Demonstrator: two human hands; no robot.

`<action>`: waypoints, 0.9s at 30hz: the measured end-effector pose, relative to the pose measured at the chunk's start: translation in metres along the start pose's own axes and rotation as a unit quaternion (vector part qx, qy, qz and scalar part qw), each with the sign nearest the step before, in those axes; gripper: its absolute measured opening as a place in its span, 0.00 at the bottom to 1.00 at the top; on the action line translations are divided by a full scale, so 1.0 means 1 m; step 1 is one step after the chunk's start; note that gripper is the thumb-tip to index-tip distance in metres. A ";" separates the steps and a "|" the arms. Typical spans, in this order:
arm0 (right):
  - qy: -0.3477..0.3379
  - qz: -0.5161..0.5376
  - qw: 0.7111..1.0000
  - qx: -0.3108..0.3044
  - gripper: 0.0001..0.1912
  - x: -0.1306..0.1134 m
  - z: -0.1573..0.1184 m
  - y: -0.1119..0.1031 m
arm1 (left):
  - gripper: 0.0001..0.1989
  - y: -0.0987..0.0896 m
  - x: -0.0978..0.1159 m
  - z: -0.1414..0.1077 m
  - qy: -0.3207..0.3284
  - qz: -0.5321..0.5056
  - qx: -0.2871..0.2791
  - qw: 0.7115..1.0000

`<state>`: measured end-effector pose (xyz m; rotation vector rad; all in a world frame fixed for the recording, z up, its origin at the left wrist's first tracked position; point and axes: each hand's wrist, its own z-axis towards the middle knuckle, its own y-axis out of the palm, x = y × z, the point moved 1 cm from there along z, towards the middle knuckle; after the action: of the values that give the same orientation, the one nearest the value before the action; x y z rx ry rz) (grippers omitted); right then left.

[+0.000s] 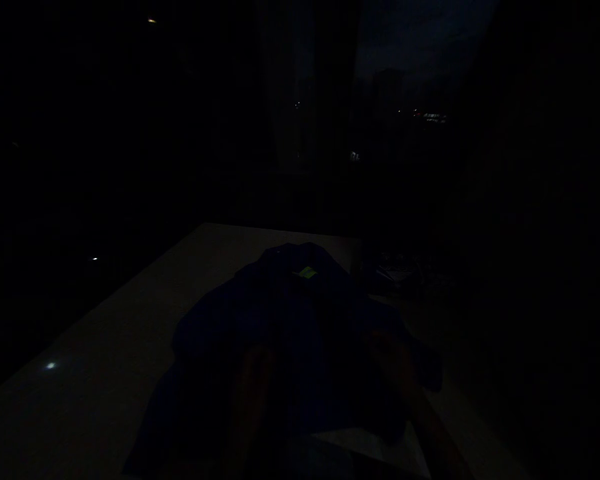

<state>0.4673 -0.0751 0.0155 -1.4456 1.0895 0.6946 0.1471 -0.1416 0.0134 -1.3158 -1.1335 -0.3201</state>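
Observation:
The view is very dark. A dark blue garment [300, 333] lies spread over a pale table [130, 313], with a small yellow-green patch [307, 273] near its far end. Over the garment's left part is my left hand [258, 363], its fingers lost in the dark. My right hand [387, 350] is at the garment's right part, the forearm reaching in from the lower right. Whether either hand grips the cloth is too dark to tell.
Some dim objects [397, 273] sit beyond the garment at the right. A bright spot [51, 365] shines on the table at the left. Farther back, a window [420, 40] shows a dusky sky and small lights.

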 end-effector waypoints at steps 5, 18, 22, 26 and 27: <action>-0.080 -0.134 0.979 -0.134 0.24 0.011 -0.029 0.072 | 0.21 0.104 0.010 -0.024 0.131 0.101 -0.128 0.978; -0.103 -0.252 0.944 -0.184 0.23 0.001 -0.041 0.084 | 0.24 0.103 -0.012 -0.035 0.056 -0.032 -0.126 0.990; -0.121 -0.287 0.931 -0.190 0.21 0.000 -0.044 0.087 | 0.22 0.106 -0.013 -0.040 0.068 0.037 -0.097 0.992; -0.122 -0.265 0.934 -0.204 0.20 -0.004 -0.050 0.090 | 0.19 0.108 -0.014 -0.043 0.090 0.110 -0.074 0.987; -0.120 -0.257 0.937 -0.203 0.20 -0.006 -0.051 0.090 | 0.19 0.109 -0.015 -0.043 0.091 0.112 -0.068 0.987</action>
<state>0.3755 -0.1172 -0.0080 -1.8434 0.3524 0.7122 0.2418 -0.1520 -0.0565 -1.4867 -0.8130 -0.3494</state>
